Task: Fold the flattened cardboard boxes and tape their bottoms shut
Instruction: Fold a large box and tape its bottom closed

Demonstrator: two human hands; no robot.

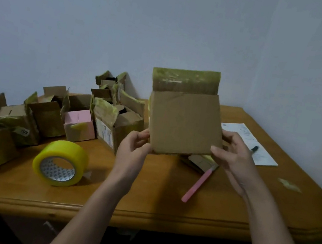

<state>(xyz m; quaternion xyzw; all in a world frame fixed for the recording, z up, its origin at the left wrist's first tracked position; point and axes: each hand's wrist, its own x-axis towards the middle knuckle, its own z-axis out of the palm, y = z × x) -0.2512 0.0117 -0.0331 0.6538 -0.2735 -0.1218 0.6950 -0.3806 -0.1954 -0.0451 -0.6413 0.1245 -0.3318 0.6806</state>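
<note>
I hold a brown cardboard box (185, 124) up above the wooden table (143, 194), its plain face toward me and a flap with old yellow tape residue standing up at its top. My left hand (136, 145) grips its lower left corner, fingers curled behind the edge. My right hand (229, 153) grips the lower right corner, thumb on the front face. A roll of yellow tape (60, 162) lies on the table left of my left forearm. A pink utility knife (198, 184) lies just below the box, partly under a flat piece of cardboard (198, 160).
Several opened-up boxes (49, 115), one pink (79, 124), crowd the table's left and back against the wall. A white paper sheet with a black marker (255, 148) lies at the right. A tape scrap (289, 184) sticks to the right side of the table.
</note>
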